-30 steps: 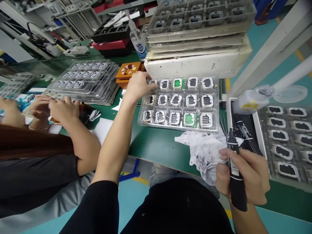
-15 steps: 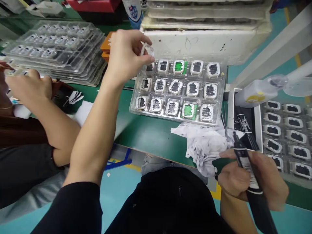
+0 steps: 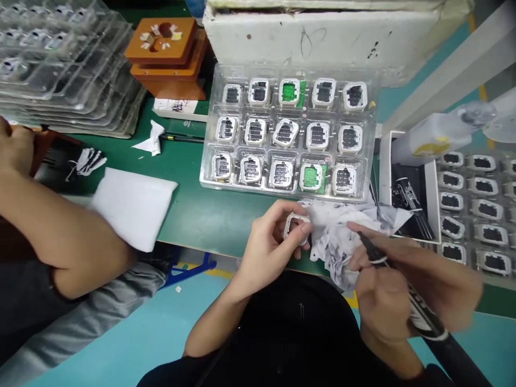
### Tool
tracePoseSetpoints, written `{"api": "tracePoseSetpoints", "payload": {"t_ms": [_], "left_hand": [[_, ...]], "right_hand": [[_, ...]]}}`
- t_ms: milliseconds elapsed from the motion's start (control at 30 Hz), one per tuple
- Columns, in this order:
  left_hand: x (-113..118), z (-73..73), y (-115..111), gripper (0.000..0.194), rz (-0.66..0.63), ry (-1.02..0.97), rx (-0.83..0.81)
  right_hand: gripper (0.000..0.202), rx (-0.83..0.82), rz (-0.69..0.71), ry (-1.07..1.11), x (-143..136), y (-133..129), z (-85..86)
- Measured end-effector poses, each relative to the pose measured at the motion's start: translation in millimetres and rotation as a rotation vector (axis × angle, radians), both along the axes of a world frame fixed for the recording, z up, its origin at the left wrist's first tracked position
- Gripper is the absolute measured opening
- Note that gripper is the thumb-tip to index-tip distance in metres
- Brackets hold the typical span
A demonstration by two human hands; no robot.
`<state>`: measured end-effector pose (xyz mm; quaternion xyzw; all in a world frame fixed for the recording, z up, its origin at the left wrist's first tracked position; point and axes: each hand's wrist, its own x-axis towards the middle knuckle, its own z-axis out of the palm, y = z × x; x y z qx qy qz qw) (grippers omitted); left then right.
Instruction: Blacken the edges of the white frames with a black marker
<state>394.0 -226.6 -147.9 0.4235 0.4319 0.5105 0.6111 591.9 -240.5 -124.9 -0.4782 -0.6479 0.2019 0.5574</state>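
Between its thumb and fingers, my left hand [image 3: 272, 244] grips a small white square frame [image 3: 291, 221] just in front of the tray. Blurred by motion, my right hand [image 3: 399, 285] is closed around a black marker-like tool [image 3: 421, 306], its dark tip pointing up and left toward the frame but apart from it. Under and between the hands lies a crumpled white cloth [image 3: 336, 244]. Beyond them a clear plastic tray [image 3: 258, 188] holds rows of white square frames with dark inserts; two of them show green.
A white foam box [image 3: 298, 45] stands behind the tray. At right are an open box [image 3: 433, 215] with a bottle [image 3: 427, 137] and another filled tray [image 3: 470, 236]. Orange blocks [image 3: 165, 48], stacked trays [image 3: 80, 102] and a white sheet [image 3: 133, 207] lie left, beside another person's arm [image 3: 60, 231].
My left hand has come down and toward me from the tray's back left corner with the white frame. My right hand still has the black tool, now tilted more to the left. The view has shifted.
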Motion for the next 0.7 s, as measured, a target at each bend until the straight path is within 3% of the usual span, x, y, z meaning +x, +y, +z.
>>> {"api": "tracePoseSetpoints", "payload": {"t_ms": [33,133,200,367,433,567,700], "left_hand": [[-3.0,-0.6,0.3,0.03,-0.003,-0.006,0.009],[-9.6,1.2,-0.5,0.05,-0.023,0.0,0.042],[-9.9,2.8,-2.1,0.051,-0.025,0.047,0.072],[-5.8,5.5,-4.2,0.042,-0.023,0.158,0.15],[-5.5,6.6,-4.8,0.04,-0.012,0.216,0.186],[-5.6,8.0,-6.5,0.041,0.013,0.333,0.251],[-4.6,8.0,-8.2,0.04,0.03,0.401,0.286]], "right_hand": [[0.011,0.026,0.002,0.064,-7.9,1.7,2.7],[0.026,0.018,0.065,0.18,-24.0,7.7,8.9],[0.032,-0.003,0.102,0.181,-26.0,9.6,9.7],[0.013,-0.151,0.158,-0.118,-14.7,5.2,6.9],[0.01,-0.184,0.11,-0.199,-14.4,3.8,5.6],[0.017,-0.04,-0.05,-0.186,-24.6,6.2,-1.5],[0.011,0.006,-0.066,-0.219,-27.6,8.3,-1.1]]}}
